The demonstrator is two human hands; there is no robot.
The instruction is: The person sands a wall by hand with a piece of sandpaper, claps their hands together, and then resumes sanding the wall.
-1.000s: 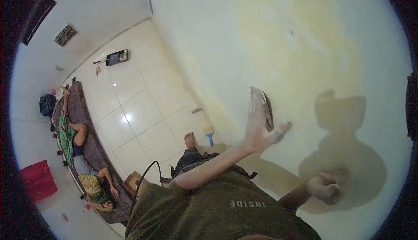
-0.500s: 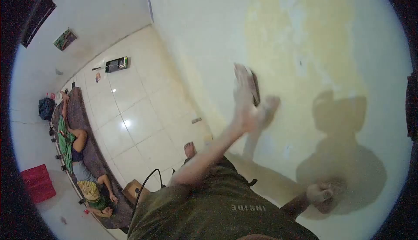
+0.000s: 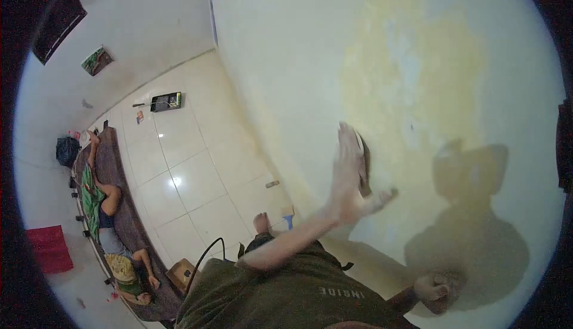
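Note:
My left hand (image 3: 349, 180) lies against the pale wall (image 3: 280, 60), fingers stretched upward and thumb out to the right. Under its fingers is a thin, flat, dark piece with a pale edge that looks like sandpaper (image 3: 365, 171), mostly hidden by the hand. Yellow patches (image 3: 370, 66) show on the wall just above and to the right of it. Low on the right, my right hand (image 3: 433, 288) is a loose fist close to the wall, in my shadow. Whatever is inside its curled fingers, if anything, cannot be made out.
A brush with a blue handle (image 3: 288, 217) and a small block (image 3: 272, 184) lie on the tiles near my foot (image 3: 261, 223). Farther off is a black paint tray (image 3: 166, 102) with a roller. Another person (image 3: 113, 239) lies on a mattress (image 3: 128, 204) along the left wall.
The view has tilted upward, so the wall and floor appear lower. Across the wall, my left hand has slid slightly right. More of the brush shows. The right hand stays closed.

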